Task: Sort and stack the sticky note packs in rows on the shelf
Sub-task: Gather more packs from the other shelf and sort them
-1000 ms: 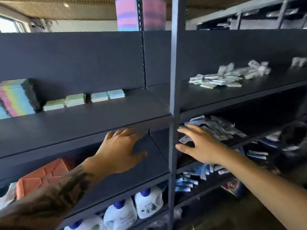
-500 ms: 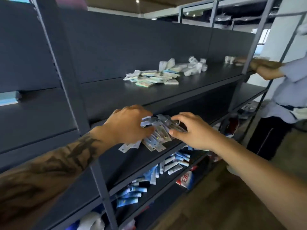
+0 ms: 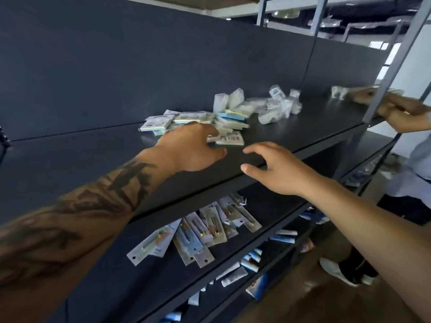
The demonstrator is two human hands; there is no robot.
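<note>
- The sticky note packs (image 3: 198, 123) lie in a loose heap on the upper shelf (image 3: 291, 134), toward its far side, some overlapping, none yet in rows.
- The left hand (image 3: 191, 148) reaches into the near edge of the heap, fingers spread and relaxed, touching or just above a pack; it grips nothing.
- The right hand (image 3: 277, 169) hovers above the shelf's front edge, fingers apart and loosely bent, holding nothing.
- The packs look light, flat and stiff, wrapped in glossy film that may slip; pinching across the short edges should hold best.
- The shelf is dark, smooth and level, so packs should slide and square up easily.
- Clear bagged items (image 3: 277, 106) sit just right of the heap; carded goods (image 3: 200, 229) lie on the shelf below; another person's hand (image 3: 405, 113) works at the far right.
</note>
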